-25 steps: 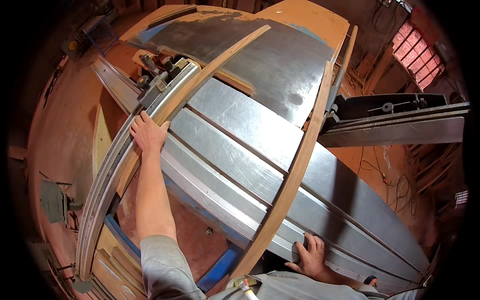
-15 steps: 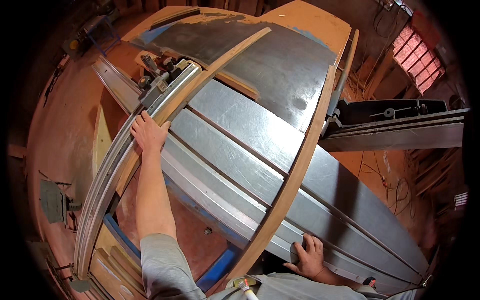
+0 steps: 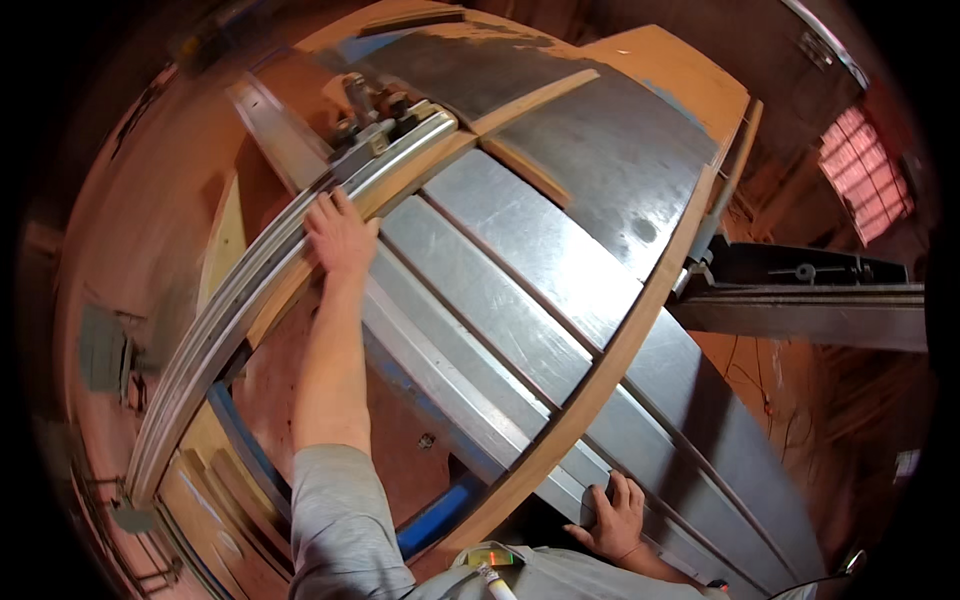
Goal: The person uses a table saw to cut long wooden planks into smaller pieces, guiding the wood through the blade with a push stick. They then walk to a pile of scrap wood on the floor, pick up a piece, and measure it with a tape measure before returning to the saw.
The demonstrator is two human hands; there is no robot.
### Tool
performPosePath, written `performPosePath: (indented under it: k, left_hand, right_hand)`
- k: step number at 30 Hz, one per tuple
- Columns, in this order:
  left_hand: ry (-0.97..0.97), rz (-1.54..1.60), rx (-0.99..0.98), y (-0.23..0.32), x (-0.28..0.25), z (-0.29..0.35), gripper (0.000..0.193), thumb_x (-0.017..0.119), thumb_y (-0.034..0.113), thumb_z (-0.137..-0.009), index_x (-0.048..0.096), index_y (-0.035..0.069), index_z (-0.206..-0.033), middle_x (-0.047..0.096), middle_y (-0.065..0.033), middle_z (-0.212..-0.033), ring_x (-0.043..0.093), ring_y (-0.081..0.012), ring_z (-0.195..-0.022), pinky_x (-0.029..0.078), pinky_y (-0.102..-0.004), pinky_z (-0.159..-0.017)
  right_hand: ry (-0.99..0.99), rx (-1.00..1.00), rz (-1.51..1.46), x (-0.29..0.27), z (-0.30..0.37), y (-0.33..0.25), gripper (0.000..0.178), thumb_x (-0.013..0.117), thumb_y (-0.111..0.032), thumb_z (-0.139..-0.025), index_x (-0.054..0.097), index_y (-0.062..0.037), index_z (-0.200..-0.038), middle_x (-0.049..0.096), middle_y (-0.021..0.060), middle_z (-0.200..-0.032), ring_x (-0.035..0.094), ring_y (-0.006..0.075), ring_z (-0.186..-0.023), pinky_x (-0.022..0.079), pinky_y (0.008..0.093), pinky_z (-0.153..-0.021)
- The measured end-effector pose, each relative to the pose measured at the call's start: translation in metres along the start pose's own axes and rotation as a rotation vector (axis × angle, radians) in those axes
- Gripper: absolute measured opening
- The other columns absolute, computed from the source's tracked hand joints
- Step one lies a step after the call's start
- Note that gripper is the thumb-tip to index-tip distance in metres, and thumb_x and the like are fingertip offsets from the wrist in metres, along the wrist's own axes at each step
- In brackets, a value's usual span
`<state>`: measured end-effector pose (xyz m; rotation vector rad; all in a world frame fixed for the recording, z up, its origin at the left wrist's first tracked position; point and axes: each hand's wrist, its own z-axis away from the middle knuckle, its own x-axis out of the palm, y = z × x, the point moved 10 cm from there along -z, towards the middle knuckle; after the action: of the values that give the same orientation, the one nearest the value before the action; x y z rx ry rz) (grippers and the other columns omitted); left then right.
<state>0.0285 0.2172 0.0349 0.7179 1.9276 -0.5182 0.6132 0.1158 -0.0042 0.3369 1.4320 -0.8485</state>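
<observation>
Head view, only one avail. L hand point(image 3: 340, 238) lies across metal rail point(image 3: 402, 157) & wood strip point(image 3: 422, 168): fingers bent over rail, thumb out twd the strip's table-side edge. Prob. pressing strip vs rail; undersides hidden, so can't tell if it's a true grip. R hand point(image 3: 612, 518) sits at near edge of silver table point(image 3: 460, 290), fingers bent, thumb spread, small dark part point(image 3: 588, 507) btwn; grip or mere rest, can't tell.

Strip pos: L of ctr, flush along rail's inner side, partly under L hand. Step in hand, by my read: steadying strip on rail w/ L, bracing on table w/ R. Next move calls for even L pressure, strip kept tight to rail, fingers well clear of the dark gap nr rail's top end.

Long axis: strip runs lower L to upper R, parallel to rail, crossing the dir. of the table's dark slots point(image 3: 500, 265) (upper L to lower R). Far end points twd dark panel point(image 3: 610, 150). There, a shorter wood piece point(image 3: 540, 102) lies approx in line, a bit skewed, w/ a thin dark break btwn. Lens bends edges, so exact angle unsure.

Long wood beam point(image 3: 583, 402) spans table R of strip, well apart, same general dir. Metal stop block point(image 3: 372, 140) sits on rail past L fingertips.
</observation>
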Motion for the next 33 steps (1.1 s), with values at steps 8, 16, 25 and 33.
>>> performPosePath:
  k: [8, 16, 25, 33]
  left_hand:
    - [0.076, -0.023, -0.019, 0.005, 0.025, 0.016, 0.023, 0.056, 0.017, -0.089, 0.069, 0.006, -0.105, 0.059, -0.0086, -0.109, 0.053, -0.0275, -0.107, 0.045, -0.0456, -0.086]
    - [-0.144, -0.032, -0.069, 0.01, 0.029, 0.001, 0.028, 0.052, 0.019, -0.094, 0.068, 0.007, -0.114, 0.062, -0.0086, -0.117, 0.055, -0.0256, -0.115, 0.046, -0.0414, -0.091]
    - [-0.213, 0.023, -0.024, 0.005, 0.02, 0.014, 0.028, 0.052, 0.013, -0.092, 0.064, 0.0, -0.114, 0.056, -0.0153, -0.119, 0.051, -0.0322, -0.117, 0.043, -0.0455, -0.096]
    - [-0.049, -0.23, -0.093, 0.004, 0.04, 0.019, 0.034, 0.048, 0.021, -0.094, 0.063, -0.002, -0.113, 0.058, -0.0183, -0.115, 0.054, -0.0367, -0.105, 0.045, -0.0523, -0.083]
  right_hand:
    - [-0.047, -0.028, 0.014, 0.016, 0.006, -0.006, 0.084, 0.084, -0.054, -0.059, 0.053, -0.0034, -0.119, 0.037, 0.0313, -0.137, 0.037, 0.0482, -0.124, 0.031, 0.0584, -0.104]
    - [-0.007, -0.005, -0.008, 0.009, 0.006, -0.005, 0.079, 0.083, -0.051, -0.062, 0.056, -0.0051, -0.121, 0.041, 0.0308, -0.135, 0.038, 0.0485, -0.124, 0.032, 0.0574, -0.103]
    - [0.026, -0.013, -0.006, 0.004, 0.004, 0.003, 0.082, 0.085, -0.053, -0.061, 0.055, -0.0104, -0.125, 0.041, 0.0249, -0.137, 0.04, 0.0433, -0.123, 0.034, 0.0546, -0.102]
    - [0.03, -0.016, -0.016, 0.01, 0.007, -0.001, 0.084, 0.086, -0.051, -0.06, 0.053, -0.01, -0.126, 0.041, 0.026, -0.137, 0.04, 0.0442, -0.123, 0.033, 0.0551, -0.102]
